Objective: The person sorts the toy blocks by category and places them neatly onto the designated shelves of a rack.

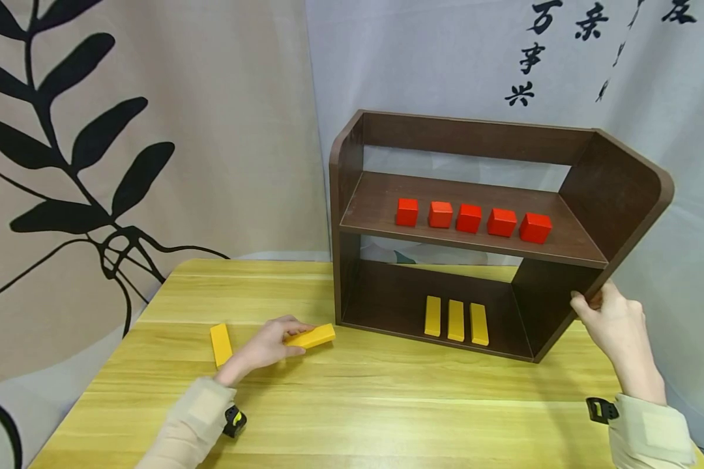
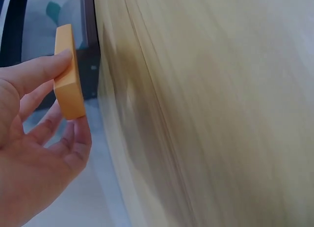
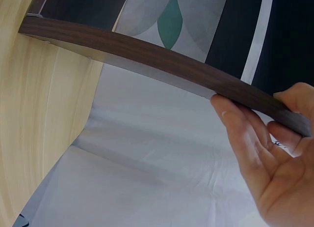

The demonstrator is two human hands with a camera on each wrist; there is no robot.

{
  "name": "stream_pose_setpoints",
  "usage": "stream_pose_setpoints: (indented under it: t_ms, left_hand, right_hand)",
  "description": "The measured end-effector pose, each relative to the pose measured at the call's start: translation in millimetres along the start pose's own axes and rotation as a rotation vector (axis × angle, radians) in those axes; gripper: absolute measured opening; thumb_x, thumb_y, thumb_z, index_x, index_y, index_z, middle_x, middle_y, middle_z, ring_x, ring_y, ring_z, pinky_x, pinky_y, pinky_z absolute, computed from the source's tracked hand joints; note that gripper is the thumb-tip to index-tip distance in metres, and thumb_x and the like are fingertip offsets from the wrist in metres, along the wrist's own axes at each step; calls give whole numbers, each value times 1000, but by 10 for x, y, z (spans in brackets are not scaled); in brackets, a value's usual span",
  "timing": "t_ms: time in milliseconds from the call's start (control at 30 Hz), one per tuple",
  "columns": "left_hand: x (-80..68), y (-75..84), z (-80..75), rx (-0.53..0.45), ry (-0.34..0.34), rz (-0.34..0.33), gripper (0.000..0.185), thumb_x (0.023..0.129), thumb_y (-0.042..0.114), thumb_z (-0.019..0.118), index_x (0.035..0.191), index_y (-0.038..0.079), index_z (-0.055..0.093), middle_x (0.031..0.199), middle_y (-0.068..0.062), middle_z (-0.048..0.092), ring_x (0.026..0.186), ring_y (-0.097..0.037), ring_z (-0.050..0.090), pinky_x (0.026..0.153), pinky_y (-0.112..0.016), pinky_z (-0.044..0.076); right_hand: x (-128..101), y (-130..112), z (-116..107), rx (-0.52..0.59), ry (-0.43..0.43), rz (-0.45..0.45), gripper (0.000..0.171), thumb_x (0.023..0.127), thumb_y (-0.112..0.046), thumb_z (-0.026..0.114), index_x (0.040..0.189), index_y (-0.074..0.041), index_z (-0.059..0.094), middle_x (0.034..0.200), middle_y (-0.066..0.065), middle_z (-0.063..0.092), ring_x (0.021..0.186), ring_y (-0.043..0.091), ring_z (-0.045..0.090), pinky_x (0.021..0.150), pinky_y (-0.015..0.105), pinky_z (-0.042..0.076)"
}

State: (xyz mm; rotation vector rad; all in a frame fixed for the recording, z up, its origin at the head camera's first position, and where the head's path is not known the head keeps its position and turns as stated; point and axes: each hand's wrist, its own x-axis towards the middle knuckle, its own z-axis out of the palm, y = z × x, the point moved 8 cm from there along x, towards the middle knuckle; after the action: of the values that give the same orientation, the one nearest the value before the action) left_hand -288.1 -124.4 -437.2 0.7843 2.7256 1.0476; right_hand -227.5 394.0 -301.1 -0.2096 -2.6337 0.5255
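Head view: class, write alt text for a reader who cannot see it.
A person's left hand pinches a yellow block on a wooden table, while the right hand grips the side panel of a dark brown shelf. Five red cubes line its upper shelf; three yellow blocks lie below, another on the table.

Shelf unit (image 1: 616, 189) stands on table (image 1: 387, 404), far right side, w/ curtain backdrop (image 1: 152, 130) behind it. On upper shelf: row of 5 cubes (image 1: 469, 218), running left to right. On bottom board: 3 flat blocks (image 1: 455, 320) side by side, lengthwise near-to-far, approx. centre. Left of unit, on table: a block (image 1: 312, 336) just beside unit's near-left corner, w/ left hand (image 1: 266, 345) on it, fingers & thumb pinching it. Further left, apart from hand, another block (image 1: 220, 344) lies on table. Right hand (image 1: 613, 322) at unit's right side panel, near lower edge, gripping it; right of everything else.
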Motion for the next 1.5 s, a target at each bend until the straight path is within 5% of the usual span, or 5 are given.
stream_pose_setpoints:
  t_ms: [800,1500]
  left_hand:
    - [428,546,297,4,205,126,39,80,10,74,118,10,66,108,-6,67,92,-16,61,81,-32,52]
    - [824,775,725,-15,104,144,35,86,14,69,120,8,64,107,-8,65,87,-14,58,80,-26,53]
  right_hand:
    - [-13,2,3,-1,-4,4,26,91,-25,53,85,0,51,70,18,62,60,30,53,49,29,34]
    - [0,5,8,-2,-6,11,27,91,-25,52,86,0,51,69,18,61,59,30,52,48,29,33]
